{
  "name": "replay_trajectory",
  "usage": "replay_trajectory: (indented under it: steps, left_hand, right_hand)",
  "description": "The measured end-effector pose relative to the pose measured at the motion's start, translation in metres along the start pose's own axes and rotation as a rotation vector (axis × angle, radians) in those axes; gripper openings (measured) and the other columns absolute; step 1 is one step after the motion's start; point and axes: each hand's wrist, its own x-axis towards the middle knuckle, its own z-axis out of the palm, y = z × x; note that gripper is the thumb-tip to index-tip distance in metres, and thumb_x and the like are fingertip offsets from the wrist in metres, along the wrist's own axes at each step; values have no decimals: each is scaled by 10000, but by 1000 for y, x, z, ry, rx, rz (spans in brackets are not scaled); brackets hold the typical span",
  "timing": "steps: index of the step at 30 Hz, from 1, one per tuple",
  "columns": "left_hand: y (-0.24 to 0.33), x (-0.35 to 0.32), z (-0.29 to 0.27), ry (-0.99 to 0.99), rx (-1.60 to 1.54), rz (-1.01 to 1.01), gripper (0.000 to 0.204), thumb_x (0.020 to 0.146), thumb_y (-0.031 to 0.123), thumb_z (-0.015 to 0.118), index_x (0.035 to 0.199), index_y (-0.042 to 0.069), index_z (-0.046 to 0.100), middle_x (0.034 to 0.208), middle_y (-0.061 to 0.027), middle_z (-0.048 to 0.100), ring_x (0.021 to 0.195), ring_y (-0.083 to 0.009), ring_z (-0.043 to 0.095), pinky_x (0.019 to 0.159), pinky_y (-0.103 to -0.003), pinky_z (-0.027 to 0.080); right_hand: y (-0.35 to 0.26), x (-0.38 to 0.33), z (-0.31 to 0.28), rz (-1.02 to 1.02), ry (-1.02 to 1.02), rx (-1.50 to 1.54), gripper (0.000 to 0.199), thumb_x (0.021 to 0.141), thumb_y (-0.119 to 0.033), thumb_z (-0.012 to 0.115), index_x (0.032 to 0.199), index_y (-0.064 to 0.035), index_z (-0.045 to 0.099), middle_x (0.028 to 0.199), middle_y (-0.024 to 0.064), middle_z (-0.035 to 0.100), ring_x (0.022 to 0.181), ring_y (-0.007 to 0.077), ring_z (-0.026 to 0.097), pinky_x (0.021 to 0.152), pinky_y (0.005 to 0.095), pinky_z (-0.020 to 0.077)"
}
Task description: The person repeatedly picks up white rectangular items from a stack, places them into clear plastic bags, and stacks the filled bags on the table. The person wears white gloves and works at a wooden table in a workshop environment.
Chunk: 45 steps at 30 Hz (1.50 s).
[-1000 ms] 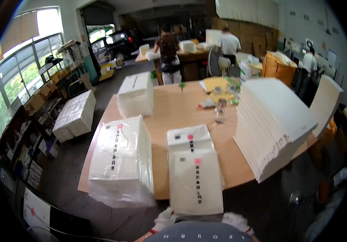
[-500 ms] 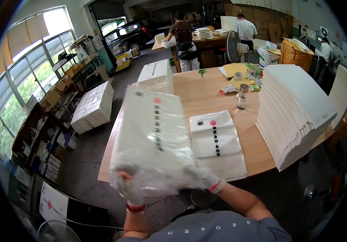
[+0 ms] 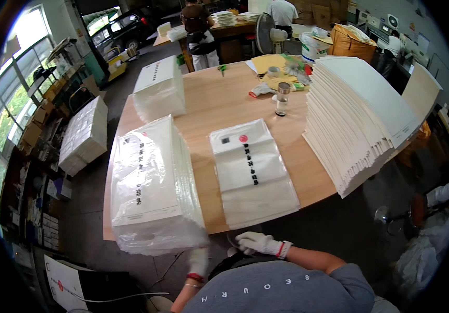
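Observation:
On the near left of the table stands a tall stack of white printed folders in clear plastic bags point(image 3: 154, 182), its loose plastic hanging over the front edge. Close below that plastic is my left hand point(image 3: 199, 262), in a white glove with a red cuff; motion smears its fingers. My right hand point(image 3: 260, 243), also gloved, is just off the front edge, fingers apart and holding nothing I can see. A flat pile of printed plastic bags point(image 3: 255, 195) lies in front of it. To the right rises a big leaning stack of white folders point(image 3: 339, 125).
Another bagged stack point(image 3: 160, 86) sits at the far left of the table point(image 3: 203, 151). Further back are green scissors point(image 3: 222, 68), a glass jar point(image 3: 282, 100) and yellow paper point(image 3: 271, 63). A white stack point(image 3: 84, 136) stands on the floor. Other people work behind near a fan point(image 3: 265, 32).
The bagged folder that both hands held now lies on the left stack, let go. My hands have drawn back toward my body, and the view has shifted.

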Motion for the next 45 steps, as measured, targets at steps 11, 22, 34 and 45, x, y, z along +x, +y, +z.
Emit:
replay_trajectory:
  steps: [11,22,34,45]
  left_hand:
    - [211,122,-62,338,-380,560,183,806,270,546,823,105,623,881,-99,595,882,-315,522,752,-404,434]
    - [210,125,-150,-149,-649,554,92,823,138,562,773,61,556,645,-31,529,623,-150,533,579,-304,437]
    - [272,119,-234,269,-892,456,171,778,181,564,873,46,521,777,-183,600,781,-359,579,695,-421,448]
    - [273,94,-221,650,-303,753,448,725,208,621,1119,36,493,938,-165,577,851,-338,562,782,-442,432]
  right_hand:
    - [37,-70,-75,-31,472,93,328,919,-194,490,1186,-6,464,895,89,583,709,138,582,659,288,512]
    - [-9,81,-145,-187,542,-348,411,780,-369,655,1063,-77,598,897,72,615,763,204,593,714,340,477]
    - [-58,84,-108,-827,817,-797,209,806,-146,554,977,-25,550,939,163,585,934,327,551,901,379,407]
    - [-131,-102,-124,-710,373,-825,275,864,-227,534,1031,-19,597,943,106,627,862,209,597,765,309,465]
